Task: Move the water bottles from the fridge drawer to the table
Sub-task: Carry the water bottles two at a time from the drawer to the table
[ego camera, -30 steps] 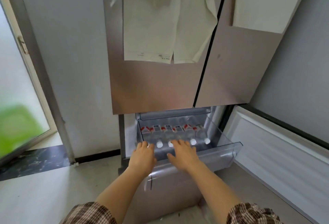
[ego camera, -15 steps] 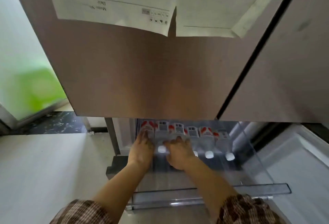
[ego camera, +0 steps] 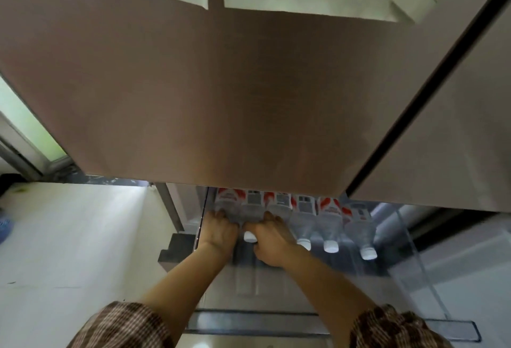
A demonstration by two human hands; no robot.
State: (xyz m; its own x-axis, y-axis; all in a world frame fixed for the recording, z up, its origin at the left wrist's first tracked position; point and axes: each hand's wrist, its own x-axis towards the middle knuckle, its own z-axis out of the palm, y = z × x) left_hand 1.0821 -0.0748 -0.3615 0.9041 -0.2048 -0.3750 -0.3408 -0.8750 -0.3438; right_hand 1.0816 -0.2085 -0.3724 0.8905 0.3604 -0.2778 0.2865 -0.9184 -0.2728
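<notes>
Several clear water bottles with red-and-white labels and white caps lie side by side in the pulled-out clear fridge drawer [ego camera: 431, 286]. My left hand [ego camera: 219, 230] wraps the neck of the leftmost bottle [ego camera: 226, 205]. My right hand [ego camera: 272, 239] closes over the third bottle [ego camera: 278, 205]. Between my hands lies the second bottle [ego camera: 250, 209], its cap showing. Three more bottles [ego camera: 329, 217] lie free to the right, caps toward me. The bottles' far ends are hidden under the fridge door.
The brown fridge door [ego camera: 221, 98] with taped papers fills the upper view, close over the drawer. A white open compartment [ego camera: 470, 264] lies to the right. Light floor [ego camera: 69, 251] spreads to the left, with a window beyond it.
My head has come lower and closer to the drawer. Both hands have slid further in from the drawer's front edge and closed around bottles.
</notes>
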